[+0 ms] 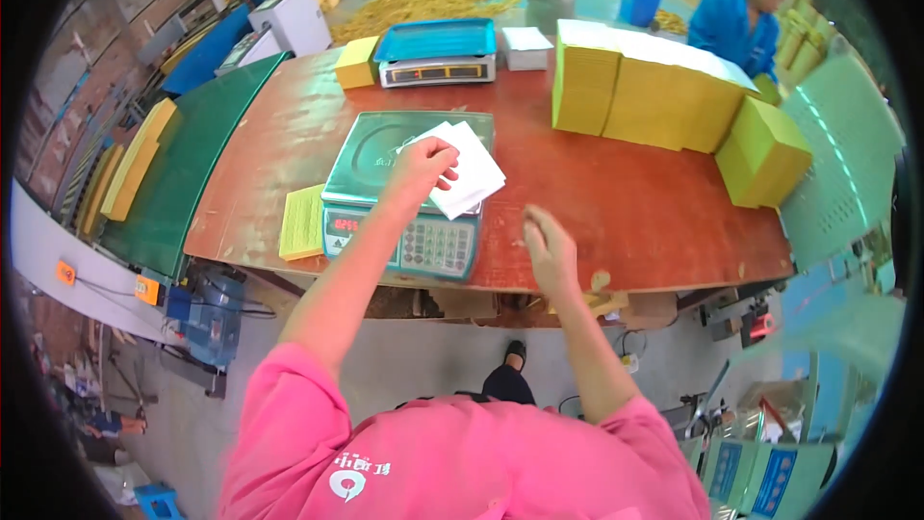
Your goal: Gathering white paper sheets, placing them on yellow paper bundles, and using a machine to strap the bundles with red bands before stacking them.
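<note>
My left hand [423,169] is over the metal plate of a green digital scale [361,156]. Its fingers are closed on the edge of some white paper sheets [470,169], fanned slightly and lying at a slant over the plate's right side. My right hand [552,252] hovers by the near edge of the red table [635,221], right of the scale. Its fingers are loosely bent and apart, with nothing visible in them. A stack of yellow paper [302,222] rests against the scale's left side.
Behind stands a second scale with a blue tray [435,39], between a yellow block [357,64] and a white paper stack [526,48]. Tall yellow stacks [654,101] line the right. A green conveyor belt [217,135] runs along the left. A person in blue [736,29] is at far right.
</note>
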The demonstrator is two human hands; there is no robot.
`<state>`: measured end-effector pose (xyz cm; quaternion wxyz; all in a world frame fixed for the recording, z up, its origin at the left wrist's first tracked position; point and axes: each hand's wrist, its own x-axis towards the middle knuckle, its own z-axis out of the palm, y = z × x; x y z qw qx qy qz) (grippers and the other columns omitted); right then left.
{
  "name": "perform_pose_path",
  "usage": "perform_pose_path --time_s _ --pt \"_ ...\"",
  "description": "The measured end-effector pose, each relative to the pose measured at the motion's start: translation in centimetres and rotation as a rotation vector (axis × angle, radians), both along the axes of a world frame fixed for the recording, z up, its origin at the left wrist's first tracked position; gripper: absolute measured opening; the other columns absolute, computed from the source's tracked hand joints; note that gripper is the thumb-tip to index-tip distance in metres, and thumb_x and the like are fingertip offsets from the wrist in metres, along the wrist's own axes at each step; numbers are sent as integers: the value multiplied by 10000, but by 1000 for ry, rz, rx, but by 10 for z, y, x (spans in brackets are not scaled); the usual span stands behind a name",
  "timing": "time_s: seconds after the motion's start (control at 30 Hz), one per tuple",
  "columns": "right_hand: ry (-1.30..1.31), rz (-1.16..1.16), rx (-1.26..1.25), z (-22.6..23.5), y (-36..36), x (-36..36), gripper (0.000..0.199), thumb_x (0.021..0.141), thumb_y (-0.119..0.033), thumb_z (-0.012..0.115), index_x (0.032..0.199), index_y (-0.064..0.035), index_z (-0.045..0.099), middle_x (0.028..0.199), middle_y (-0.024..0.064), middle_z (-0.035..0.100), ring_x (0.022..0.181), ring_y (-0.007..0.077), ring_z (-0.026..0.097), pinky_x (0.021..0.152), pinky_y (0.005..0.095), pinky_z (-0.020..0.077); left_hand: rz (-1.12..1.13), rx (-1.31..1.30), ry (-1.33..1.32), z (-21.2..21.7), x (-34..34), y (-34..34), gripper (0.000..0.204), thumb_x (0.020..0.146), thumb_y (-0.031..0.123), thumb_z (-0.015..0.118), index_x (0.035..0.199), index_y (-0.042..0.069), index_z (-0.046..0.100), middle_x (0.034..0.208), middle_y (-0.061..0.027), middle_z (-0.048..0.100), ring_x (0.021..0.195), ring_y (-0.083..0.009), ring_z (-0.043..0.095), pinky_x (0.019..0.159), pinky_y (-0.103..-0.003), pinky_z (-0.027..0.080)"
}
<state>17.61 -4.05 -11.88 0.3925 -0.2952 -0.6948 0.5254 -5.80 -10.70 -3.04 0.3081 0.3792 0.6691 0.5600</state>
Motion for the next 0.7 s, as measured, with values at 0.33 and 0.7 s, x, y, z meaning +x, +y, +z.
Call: perform_pose_path --time_s 0.33,0.7 --pt "-182 231 321 23 91 -94 323 893 -191 621 1155 -3 614 1221 167 612 1181 333 535 959 429 445 223 -96 -313 -21 -4 34 201 916 210 652 944 14 618 840 -64 637 686 -128 632 571 -242 521" --pt "-88 367 575 51 74 -99 402 839 -186 684 1196 -17 608 1214 175 616 1205 360 534 996 448 422 208 7 -486 -23 -9 30 244 925 273 670 933 37 611 830 -63 637 711 -138 654 643 -265 561"
